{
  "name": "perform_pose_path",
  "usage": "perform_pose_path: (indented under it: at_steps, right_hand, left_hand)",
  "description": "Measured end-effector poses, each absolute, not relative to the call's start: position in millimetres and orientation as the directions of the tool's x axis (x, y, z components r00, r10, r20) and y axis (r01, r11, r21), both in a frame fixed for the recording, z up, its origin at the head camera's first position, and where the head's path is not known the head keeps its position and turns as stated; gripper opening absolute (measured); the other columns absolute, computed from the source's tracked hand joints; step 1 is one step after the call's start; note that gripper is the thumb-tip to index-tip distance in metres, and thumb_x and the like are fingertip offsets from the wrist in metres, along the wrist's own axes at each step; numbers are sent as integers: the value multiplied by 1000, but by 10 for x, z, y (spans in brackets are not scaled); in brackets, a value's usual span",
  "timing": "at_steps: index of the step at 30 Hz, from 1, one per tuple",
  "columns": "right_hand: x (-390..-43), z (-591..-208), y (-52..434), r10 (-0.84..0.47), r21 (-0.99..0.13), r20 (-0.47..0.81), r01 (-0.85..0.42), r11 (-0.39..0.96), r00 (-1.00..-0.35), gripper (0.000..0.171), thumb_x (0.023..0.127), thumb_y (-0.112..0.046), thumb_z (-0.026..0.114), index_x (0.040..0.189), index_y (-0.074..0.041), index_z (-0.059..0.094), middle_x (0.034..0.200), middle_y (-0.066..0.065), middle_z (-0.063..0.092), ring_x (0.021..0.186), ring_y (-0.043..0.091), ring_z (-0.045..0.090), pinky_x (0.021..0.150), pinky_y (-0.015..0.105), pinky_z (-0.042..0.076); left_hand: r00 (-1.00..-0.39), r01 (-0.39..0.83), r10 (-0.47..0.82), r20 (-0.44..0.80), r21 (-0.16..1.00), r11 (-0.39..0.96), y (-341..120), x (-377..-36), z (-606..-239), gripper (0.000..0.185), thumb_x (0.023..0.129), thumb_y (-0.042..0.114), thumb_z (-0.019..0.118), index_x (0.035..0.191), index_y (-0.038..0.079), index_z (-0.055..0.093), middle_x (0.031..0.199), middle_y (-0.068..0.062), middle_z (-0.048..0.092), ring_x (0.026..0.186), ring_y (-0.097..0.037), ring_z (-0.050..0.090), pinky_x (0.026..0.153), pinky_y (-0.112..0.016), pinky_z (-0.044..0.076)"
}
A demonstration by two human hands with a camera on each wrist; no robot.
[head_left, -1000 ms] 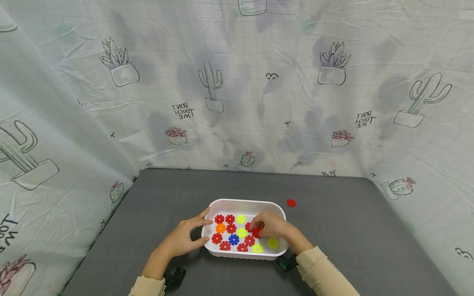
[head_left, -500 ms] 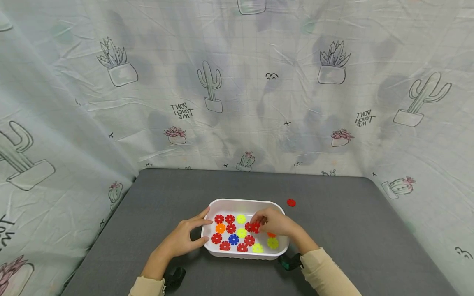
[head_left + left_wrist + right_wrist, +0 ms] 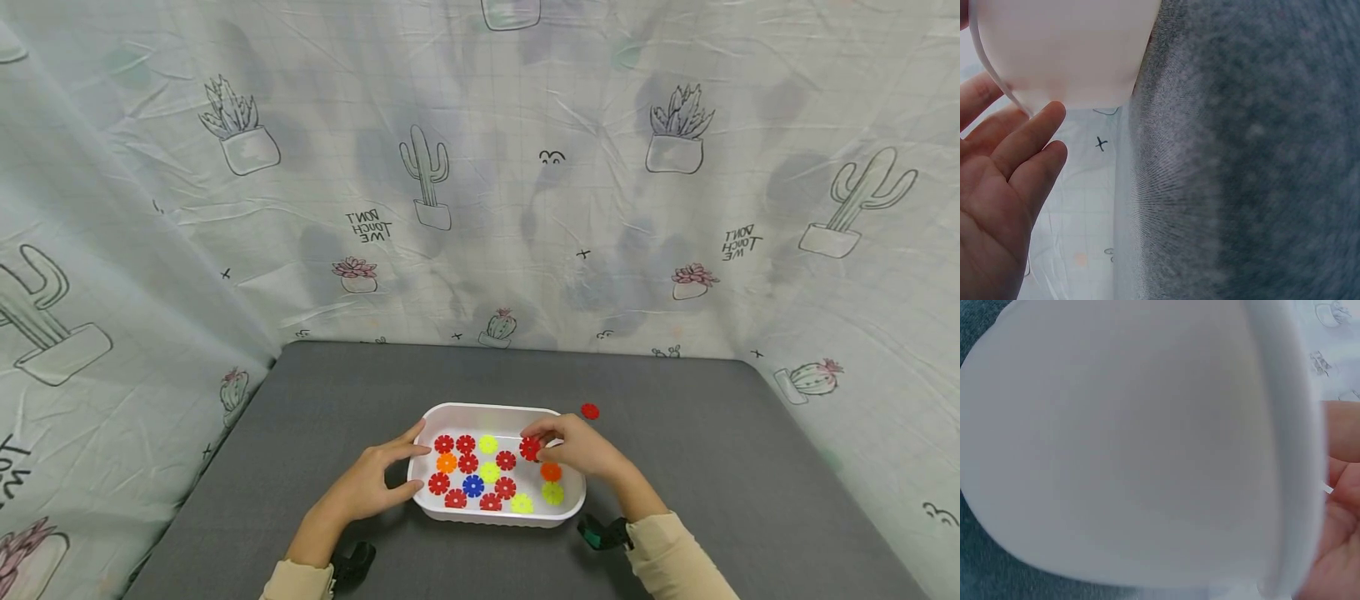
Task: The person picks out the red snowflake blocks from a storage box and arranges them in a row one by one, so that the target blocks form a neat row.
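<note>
A white oval-cornered tray (image 3: 498,518) holds notched, flower-shaped plastic discs in red, yellow, orange and blue. Over its right half, my right hand (image 3: 573,446) pinches a red flower-shaped disc (image 3: 529,448) between thumb and fingers. At the tray's left end my left hand (image 3: 371,483) rests with spread fingers and thumb on the rim. The left wrist view shows those fingers (image 3: 1029,140) fairly straight against the tray wall (image 3: 1072,56). In the right wrist view the tray's outer wall (image 3: 1129,437) hides most of my right hand (image 3: 1341,519) and its disc.
One red disc (image 3: 590,412) lies on the dark grey tabletop (image 3: 675,433), just beyond the tray's far right corner. Inside the tray, an orange disc (image 3: 551,472) and a yellow disc (image 3: 552,493) lie near the right end. A cactus-print curtain (image 3: 480,183) surrounds the table.
My right hand has lifted the red disc and moved it right and away from the other discs, uncovering the orange disc at the right. My left hand has stayed at the rim.
</note>
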State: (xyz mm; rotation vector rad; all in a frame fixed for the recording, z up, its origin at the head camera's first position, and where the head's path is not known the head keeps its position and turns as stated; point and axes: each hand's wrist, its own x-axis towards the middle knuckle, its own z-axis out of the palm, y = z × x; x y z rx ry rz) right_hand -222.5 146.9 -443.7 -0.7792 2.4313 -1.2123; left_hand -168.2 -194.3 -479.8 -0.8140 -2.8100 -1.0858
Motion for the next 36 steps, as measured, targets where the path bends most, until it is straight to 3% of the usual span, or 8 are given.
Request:
perform_pose_path:
  at_steps: [11, 17, 22, 27, 36]
  right_hand:
    - [-2243, -4498, 1707, -477, -898, -3, -207, 387, -879, 33, 80, -7, 63, 113, -2, 60, 103, 12, 62, 87, 20, 55, 71, 24, 51]
    - [-2271, -4554, 1845, -410, -944, 13, -146, 295, -912, 37, 80, -9, 64, 115, 1, 57, 104, 21, 59, 84, 17, 57, 73, 33, 52]
    - [-2336, -4678, 1959, -310, -971, 23, -95, 218, -950, 37, 80, -8, 64, 115, 1, 56, 97, 13, 61, 80, 13, 59, 75, 30, 52]
    - [-2383, -4806, 2061, -231, -991, 46, -74, 111, -972, 43, 79, -3, 64, 118, 9, 50, 92, 0, 62, 80, 9, 59, 73, 23, 52]
    - [-2436, -4950, 2220, -106, -999, -7, 13, -51, -994, 48, 80, 4, 59, 123, 15, 41, 93, -1, 61, 82, 7, 60, 72, 21, 51]
  left_hand:
    - [-855, 499, 467, 227, 604, 621, -1960, -1674, -4835, 47, 81, 40, 61, 122, 16, 56, 144, -1, 32, 124, -19, 42, 93, -47, 43]
    - [-853, 502, 468, 230, 610, 614, -1955, -1674, -4836, 46, 81, 35, 63, 122, 15, 56, 144, -2, 32, 124, -20, 42, 93, -47, 42]
    - [-859, 490, 463, 221, 617, 616, -1948, -1674, -4837, 47, 81, 36, 62, 123, 15, 56, 145, 0, 31, 123, -20, 43, 93, -47, 42]
    - [-856, 495, 463, 227, 614, 615, -1952, -1676, -4833, 47, 81, 39, 61, 122, 16, 56, 144, 1, 32, 124, -19, 43, 93, -47, 42]
    - [-849, 510, 471, 241, 609, 607, -1958, -1689, -4836, 46, 80, 35, 63, 121, 16, 57, 144, -2, 33, 124, -18, 43, 93, -46, 42]
